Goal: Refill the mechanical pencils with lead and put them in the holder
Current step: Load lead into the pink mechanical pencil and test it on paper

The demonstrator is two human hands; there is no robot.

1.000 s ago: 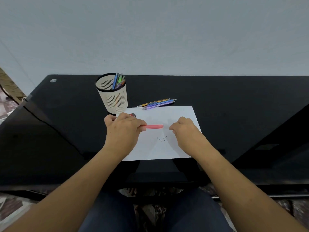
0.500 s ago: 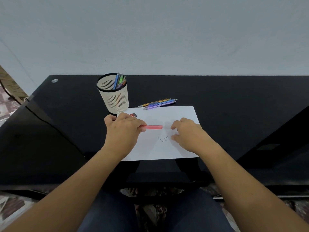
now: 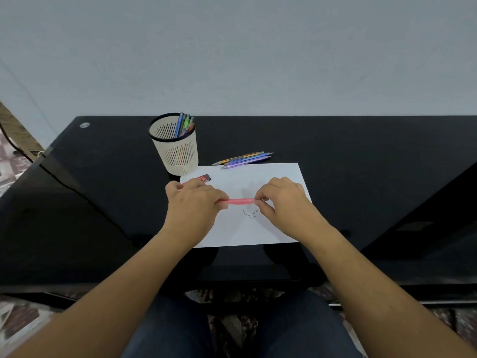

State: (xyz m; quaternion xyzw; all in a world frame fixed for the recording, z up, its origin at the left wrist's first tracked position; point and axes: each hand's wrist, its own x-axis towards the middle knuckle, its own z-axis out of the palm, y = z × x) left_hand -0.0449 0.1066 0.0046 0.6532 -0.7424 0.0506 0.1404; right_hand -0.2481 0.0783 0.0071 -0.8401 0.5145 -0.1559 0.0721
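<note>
**pencilnerd:** ok, where's everything sitting right now?

**me:** Left to right: the cream slotted plastic holder with the black rim (image 3: 178, 153) stands back-left on the black glass table (image 3: 361, 164), with a few coloured pencils (image 3: 184, 125) upright in it. Just beside its foot is the small red lead case (image 3: 204, 178), partly behind my knuckles. My left hand (image 3: 192, 205) is curled round the left end of the translucent pink mechanical pencil (image 3: 241, 201), over the white sheet of paper (image 3: 278, 174). The pencil's long axis runs flat, left to right, between my hands. My right hand (image 3: 284, 200) pinches its right end. Can't tell if there's a lead in that pinch.

**pencilnerd:** and what's next?

**me:** I reckon it's feeding lead in at that right end. The short black lead pieces (image 3: 249, 214) lie on the paper just under it, nearest my right hand. The holder sits up and left of the grip, closer to my left. The loose bunch of pencils (image 3: 245, 159) waits past the paper's far edge.

**pencilnerd:** what brand is the case?

**me:** White print on red, too small to read.
</note>
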